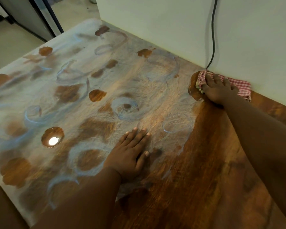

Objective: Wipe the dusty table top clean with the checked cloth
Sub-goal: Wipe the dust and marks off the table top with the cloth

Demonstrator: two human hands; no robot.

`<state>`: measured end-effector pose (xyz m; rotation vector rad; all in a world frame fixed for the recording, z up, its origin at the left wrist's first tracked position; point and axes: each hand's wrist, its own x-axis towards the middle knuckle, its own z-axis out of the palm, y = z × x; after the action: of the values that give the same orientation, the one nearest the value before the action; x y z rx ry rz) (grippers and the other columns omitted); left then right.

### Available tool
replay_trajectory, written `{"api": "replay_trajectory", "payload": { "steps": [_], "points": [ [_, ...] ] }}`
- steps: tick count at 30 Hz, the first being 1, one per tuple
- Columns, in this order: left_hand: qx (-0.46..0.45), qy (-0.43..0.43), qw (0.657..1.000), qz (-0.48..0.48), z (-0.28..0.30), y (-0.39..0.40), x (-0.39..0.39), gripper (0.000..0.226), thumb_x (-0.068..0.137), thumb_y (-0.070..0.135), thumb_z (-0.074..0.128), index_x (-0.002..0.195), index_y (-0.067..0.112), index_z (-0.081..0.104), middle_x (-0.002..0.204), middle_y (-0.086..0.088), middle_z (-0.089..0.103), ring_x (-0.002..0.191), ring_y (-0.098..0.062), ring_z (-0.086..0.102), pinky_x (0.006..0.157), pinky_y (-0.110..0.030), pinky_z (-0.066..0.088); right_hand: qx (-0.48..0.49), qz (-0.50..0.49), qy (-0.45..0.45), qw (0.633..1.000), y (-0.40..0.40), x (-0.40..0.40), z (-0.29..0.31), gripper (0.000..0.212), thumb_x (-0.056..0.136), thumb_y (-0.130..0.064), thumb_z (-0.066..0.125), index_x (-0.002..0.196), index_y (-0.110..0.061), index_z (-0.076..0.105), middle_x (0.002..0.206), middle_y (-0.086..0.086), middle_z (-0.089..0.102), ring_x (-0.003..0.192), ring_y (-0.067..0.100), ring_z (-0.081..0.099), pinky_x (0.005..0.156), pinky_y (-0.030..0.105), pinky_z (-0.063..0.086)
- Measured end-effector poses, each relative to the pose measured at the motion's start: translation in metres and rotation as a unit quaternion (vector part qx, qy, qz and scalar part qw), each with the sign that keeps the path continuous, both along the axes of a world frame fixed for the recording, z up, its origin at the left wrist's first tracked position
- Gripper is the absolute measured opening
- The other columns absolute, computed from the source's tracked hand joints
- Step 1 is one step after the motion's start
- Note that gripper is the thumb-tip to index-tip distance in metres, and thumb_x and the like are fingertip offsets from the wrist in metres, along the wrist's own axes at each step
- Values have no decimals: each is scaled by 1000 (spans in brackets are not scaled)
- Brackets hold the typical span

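Observation:
The wooden table top (196, 171) is bare brown wood on its right side. Its left and middle carry a pale dust film (82, 90) with ring marks and round clean patches. The red-and-white checked cloth (238, 86) lies bunched at the far right edge against the wall. My right hand (218, 90) presses flat on the cloth, fingers spread over it. My left hand (130, 154) rests palm down with straight fingers on the dusty middle of the table.
A white wall (172, 30) borders the table's far side, and a black cable (213, 38) runs down it to the table near the cloth. A dark-framed cabinet (35, 19) stands on the pale floor at the upper left. The table's left edge drops off.

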<state>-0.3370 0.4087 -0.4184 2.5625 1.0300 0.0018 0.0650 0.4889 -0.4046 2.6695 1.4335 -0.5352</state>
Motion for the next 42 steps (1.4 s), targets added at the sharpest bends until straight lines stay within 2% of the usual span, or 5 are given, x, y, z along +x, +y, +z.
{"api": "replay_trajectory", "payload": {
  "steps": [5,13,23,33,42],
  "points": [
    [-2,-2,1000,-4,0,1,-1,63,95,56,7,153,31,2,159,12,-5,144,-7,-22,116,-28,-16,12,-49,50,997,21,-22,8,64,95,-65,14,151,-40,-2,161,-2,-10,144,36,-12,110,62,-9],
    [-16,-13,1000,1,1,0,0,66,93,57,5,153,29,6,160,11,-2,144,-8,-21,118,-30,-12,4,126,-8,992,-39,-40,-10,65,88,-71,6,148,-48,-4,161,-11,-7,146,27,-4,110,58,-1],
    [-8,-13,1000,1,0,0,0,63,95,55,8,152,31,5,159,12,-3,144,-7,-20,117,-29,-13,24,-60,41,997,8,-15,2,66,91,-70,11,150,-43,-2,161,-4,-8,145,34,-10,110,62,-9],
    [-4,-10,1000,2,2,-1,-1,66,93,56,6,152,29,6,159,12,-3,145,-8,-19,116,-27,-14,21,104,-12,994,-71,-47,-13,67,84,-74,3,147,-50,-3,161,-11,-6,146,27,-4,110,57,-1],
    [-10,-26,1000,5,1,-1,0,67,93,58,7,153,27,10,158,12,-1,145,-6,-17,116,-25,-15,22,-40,35,998,-21,-63,-5,66,91,-67,8,150,-40,-6,160,0,-14,144,38,-12,108,64,-12]
  ]
}}
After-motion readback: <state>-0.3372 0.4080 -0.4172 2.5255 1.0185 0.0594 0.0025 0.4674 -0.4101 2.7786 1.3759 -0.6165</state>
